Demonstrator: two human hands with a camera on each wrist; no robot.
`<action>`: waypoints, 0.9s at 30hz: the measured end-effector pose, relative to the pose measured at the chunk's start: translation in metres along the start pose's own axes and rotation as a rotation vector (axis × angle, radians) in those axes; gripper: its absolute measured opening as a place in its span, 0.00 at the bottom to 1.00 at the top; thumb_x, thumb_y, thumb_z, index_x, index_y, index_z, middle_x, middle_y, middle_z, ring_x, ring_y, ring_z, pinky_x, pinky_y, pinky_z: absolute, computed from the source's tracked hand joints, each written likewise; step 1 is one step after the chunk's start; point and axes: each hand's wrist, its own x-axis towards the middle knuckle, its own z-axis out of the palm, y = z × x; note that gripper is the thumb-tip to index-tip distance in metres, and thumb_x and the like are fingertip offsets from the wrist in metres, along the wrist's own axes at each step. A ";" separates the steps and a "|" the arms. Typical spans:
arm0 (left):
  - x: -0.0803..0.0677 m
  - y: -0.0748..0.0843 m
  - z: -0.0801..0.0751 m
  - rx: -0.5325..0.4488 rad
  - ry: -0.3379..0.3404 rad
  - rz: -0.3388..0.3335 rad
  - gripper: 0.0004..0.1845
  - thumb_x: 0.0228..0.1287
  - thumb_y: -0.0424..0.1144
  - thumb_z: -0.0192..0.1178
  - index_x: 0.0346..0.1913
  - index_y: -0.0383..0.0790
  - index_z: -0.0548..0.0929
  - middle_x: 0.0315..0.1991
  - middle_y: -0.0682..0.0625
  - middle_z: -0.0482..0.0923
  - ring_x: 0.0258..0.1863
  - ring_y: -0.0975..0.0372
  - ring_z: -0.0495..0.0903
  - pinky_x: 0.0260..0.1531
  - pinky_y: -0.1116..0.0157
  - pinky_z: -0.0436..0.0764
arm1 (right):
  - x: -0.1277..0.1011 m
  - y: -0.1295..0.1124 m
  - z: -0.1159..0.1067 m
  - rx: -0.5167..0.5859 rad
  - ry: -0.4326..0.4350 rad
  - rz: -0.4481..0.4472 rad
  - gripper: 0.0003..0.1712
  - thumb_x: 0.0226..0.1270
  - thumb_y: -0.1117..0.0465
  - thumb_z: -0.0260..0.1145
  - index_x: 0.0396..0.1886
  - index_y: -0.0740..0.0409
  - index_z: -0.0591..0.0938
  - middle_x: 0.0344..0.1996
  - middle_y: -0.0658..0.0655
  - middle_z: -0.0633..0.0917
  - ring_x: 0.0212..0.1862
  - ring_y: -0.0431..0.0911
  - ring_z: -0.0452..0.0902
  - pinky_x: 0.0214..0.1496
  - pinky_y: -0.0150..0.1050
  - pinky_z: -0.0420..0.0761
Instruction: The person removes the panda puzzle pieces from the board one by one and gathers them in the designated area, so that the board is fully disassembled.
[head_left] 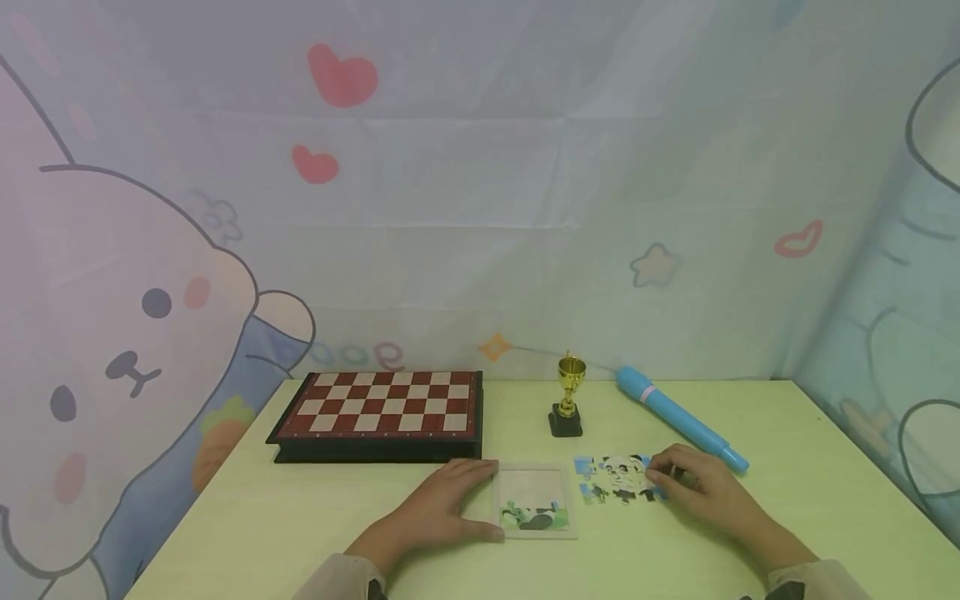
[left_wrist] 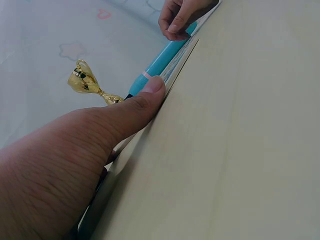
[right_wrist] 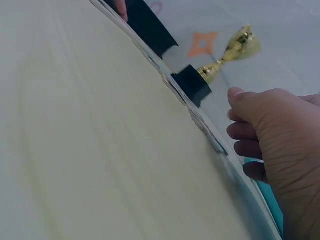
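A pale square puzzle tray [head_left: 570, 500] lies on the table, a strip of panda picture [head_left: 537, 518] fitted along its lower part. My left hand [head_left: 442, 508] rests at the tray's left side, fingers by the upper corner and thumb [left_wrist: 154, 86] at the lower one. Right of the tray, loose panda jigsaw pieces [head_left: 619, 473] lie together in rows. Over their right end hovers my right hand [head_left: 701, 487], its fingers loosely curled. No piece shows between its thumb [right_wrist: 239, 95] and fingers in the right wrist view.
A red-and-white chessboard box [head_left: 382, 408] stands at the back left. Behind the pieces is a small gold trophy [head_left: 567, 400] on a black base. A blue tube-shaped toy [head_left: 682, 417] lies slanting at the right. A printed cloth [head_left: 525, 208] hangs behind the table.
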 end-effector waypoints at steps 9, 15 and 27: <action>0.000 -0.003 0.002 -0.017 -0.009 -0.014 0.50 0.47 0.77 0.58 0.73 0.59 0.61 0.73 0.60 0.62 0.72 0.58 0.62 0.69 0.45 0.64 | 0.028 -0.030 0.040 0.052 0.000 -0.155 0.16 0.58 0.71 0.69 0.45 0.53 0.84 0.42 0.48 0.85 0.40 0.34 0.82 0.40 0.24 0.81; 0.000 -0.002 0.001 -0.016 -0.002 -0.006 0.50 0.47 0.76 0.58 0.73 0.59 0.61 0.72 0.61 0.62 0.72 0.59 0.62 0.69 0.45 0.66 | 0.056 -0.057 0.077 0.101 -0.082 -0.216 0.11 0.63 0.65 0.68 0.45 0.53 0.84 0.42 0.48 0.85 0.38 0.34 0.79 0.37 0.26 0.81; -0.001 -0.001 -0.001 -0.013 -0.006 -0.006 0.49 0.49 0.76 0.58 0.73 0.58 0.62 0.72 0.61 0.62 0.71 0.59 0.62 0.67 0.45 0.68 | 0.081 -0.094 0.123 -0.010 -0.300 -0.075 0.16 0.64 0.41 0.65 0.46 0.43 0.82 0.45 0.40 0.78 0.47 0.34 0.70 0.47 0.30 0.78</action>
